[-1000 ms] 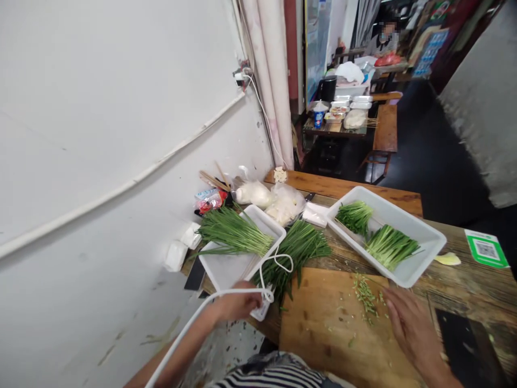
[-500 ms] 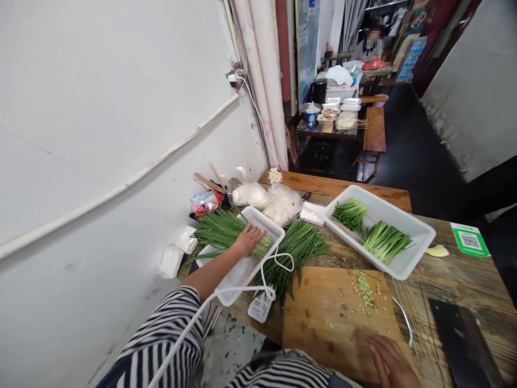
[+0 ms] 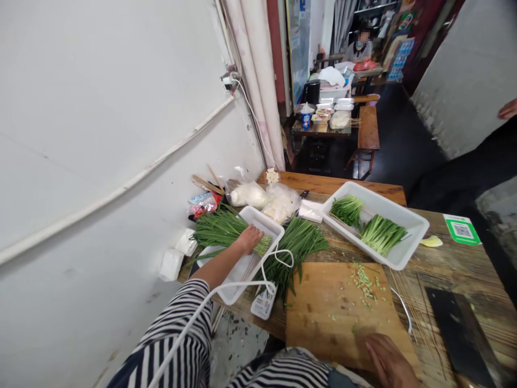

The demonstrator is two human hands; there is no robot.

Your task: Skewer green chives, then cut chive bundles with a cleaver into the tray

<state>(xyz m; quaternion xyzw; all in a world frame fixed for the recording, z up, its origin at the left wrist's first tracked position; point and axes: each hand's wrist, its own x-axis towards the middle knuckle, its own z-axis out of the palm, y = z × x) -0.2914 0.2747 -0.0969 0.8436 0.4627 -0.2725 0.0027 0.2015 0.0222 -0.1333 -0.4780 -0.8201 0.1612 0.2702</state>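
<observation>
"Two limbs to log first. What's the left doing?"

"Left hand (image 3: 250,238): fingers curled over the pale stem ends of one bunch of green stalks (image 3: 216,231); I cannot tell whether it grips. Bunch lies across the left white tray (image 3: 266,220), leafy ends past the rim."

"And the right?"

"Right hand (image 3: 391,360): over the near right corner of the wooden board (image 3: 319,328), fingers side by side and slack; I see nothing in it."

"Surrounding stock?"

"Loose bunch (image 3: 302,240), one, on the table (image 3: 448,269) between that tray and the board. Chopped bits (image 3: 365,281), scattered on the board's far right. Right white tray (image 3: 412,229), holding two shorter bunches (image 3: 383,235). Thin sticks (image 3: 420,304), several, between board and cleaver (image 3: 454,331); blade flat, dark. White cord (image 3: 238,284), one, looped by the left tray."

"Others present?"

"One seated person (image 3: 358,53), far back; one more person's hand (image 3: 508,109), right edge."
</observation>
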